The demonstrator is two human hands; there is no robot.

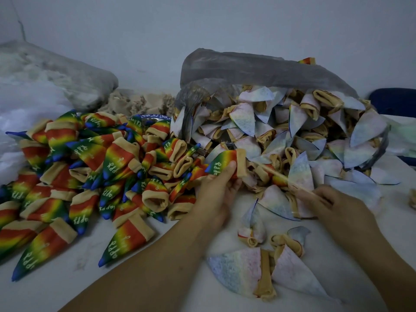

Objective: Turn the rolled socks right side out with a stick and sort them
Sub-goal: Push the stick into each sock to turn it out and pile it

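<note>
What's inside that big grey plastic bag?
The grey bag holds pale inside-out socks with tan cuffs, spilling from its mouth. One rainbow sock tip peeks behind. Deeper inside is hidden.

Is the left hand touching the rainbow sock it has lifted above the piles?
Touching. The head view shows the left hand with its thumb pressed on the rainbow sock just below the tan cuff, fingers wrapped behind it.

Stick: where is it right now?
Head view, centre-right: the stick slants from the right hand up-left into the rainbow sock held by the left hand.
</note>
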